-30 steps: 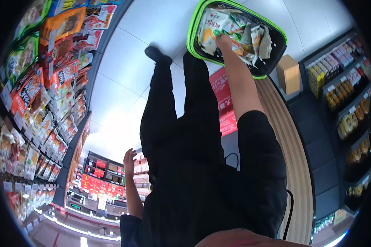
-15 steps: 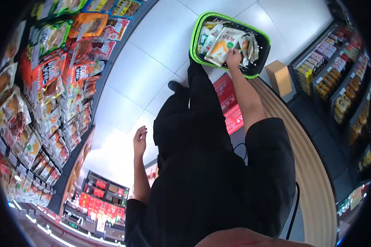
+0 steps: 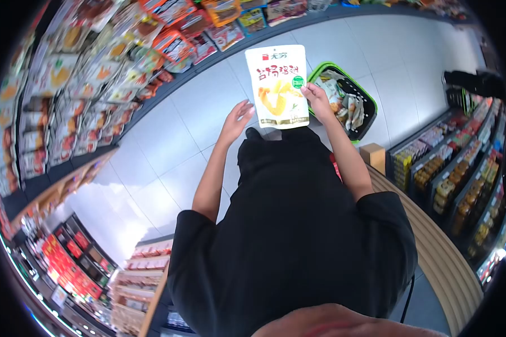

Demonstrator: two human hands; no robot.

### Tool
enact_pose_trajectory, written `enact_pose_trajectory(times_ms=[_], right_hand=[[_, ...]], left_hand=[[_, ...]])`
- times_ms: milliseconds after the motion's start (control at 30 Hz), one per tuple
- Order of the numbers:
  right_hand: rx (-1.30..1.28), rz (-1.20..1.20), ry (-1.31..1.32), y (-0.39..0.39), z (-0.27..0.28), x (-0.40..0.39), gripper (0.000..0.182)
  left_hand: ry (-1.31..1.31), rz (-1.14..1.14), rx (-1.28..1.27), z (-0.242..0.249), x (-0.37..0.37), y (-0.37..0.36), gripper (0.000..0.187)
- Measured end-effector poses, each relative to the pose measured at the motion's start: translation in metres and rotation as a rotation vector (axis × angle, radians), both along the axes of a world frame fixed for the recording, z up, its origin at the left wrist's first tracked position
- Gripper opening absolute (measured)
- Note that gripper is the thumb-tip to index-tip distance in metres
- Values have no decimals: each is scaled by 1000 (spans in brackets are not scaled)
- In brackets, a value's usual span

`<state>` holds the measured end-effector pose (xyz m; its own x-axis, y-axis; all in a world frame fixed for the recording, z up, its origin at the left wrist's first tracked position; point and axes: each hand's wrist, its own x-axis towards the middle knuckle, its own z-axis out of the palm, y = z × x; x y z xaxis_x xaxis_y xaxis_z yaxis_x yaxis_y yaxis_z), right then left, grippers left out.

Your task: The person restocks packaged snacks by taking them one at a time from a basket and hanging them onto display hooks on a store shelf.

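Observation:
My right hand point(image 3: 319, 102) grips the right edge of a white snack pouch point(image 3: 278, 92), its thumb on the front. The pouch is upright, with red lettering, yellow pieces of food pictured on it and a green round mark. My left hand point(image 3: 239, 119) is beside the pouch's lower left edge, fingers loosely bent and apart; it holds nothing. Behind the pouch and my right hand, a black shopping basket point(image 3: 367, 106) with a green rim stands on the floor. Several more packets point(image 3: 351, 110) lie in it, partly hidden by the hand and pouch.
Hanging packets point(image 3: 104, 73) fill the shelving on the left and along the top. Shelves of jars and boxes point(image 3: 447, 180) stand on the right. A cardboard-coloured box point(image 3: 373, 158) sits near the basket, by a curved wooden ledge point(image 3: 433, 224). Another person's dark sleeve point(image 3: 472, 83) shows at upper right.
My right hand has lifted the pouch out of the basket and brought it up in front of me. My left hand has risen from my side towards it. The view has turned.

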<state>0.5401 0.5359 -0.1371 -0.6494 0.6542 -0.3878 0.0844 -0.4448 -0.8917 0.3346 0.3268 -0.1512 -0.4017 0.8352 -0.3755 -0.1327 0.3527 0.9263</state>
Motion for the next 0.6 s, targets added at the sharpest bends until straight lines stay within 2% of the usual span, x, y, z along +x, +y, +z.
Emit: enact_pose_trajectory(times_ms=[67,133,167,200,267,367,433,500,600], right_hand=[[-62,69,62,-30,24,-30,19],[-164,121,125,-60,44,-56,20],[-158,146,128,-70,46,-64,20],[-35,189,93,-77,46,-73,20],[161,277,73,-87,45,-87,21],[312,340,65,-110,50,-105,23],[317,384,42,-126,54,-116,24],[319,425,19,-141,64,-126,25],[197,425,-37,-162,75,-136,32]], left_hand=[[-250,18,47,23,-15,-7,50],[-324,90,108,35,-24,-31,50],[-404,131,158,41,-26,-42,49],[-480,228,242,52,-25,-52,48],[-434,264,254,59,-28,-70,47],[-333,344,271,59,-29,-100,46],[-275,402,280,66,-30,-121,45],[-349,503,339,77,-33,-136,47],[-273,558,379,84,-36,-150,49]])
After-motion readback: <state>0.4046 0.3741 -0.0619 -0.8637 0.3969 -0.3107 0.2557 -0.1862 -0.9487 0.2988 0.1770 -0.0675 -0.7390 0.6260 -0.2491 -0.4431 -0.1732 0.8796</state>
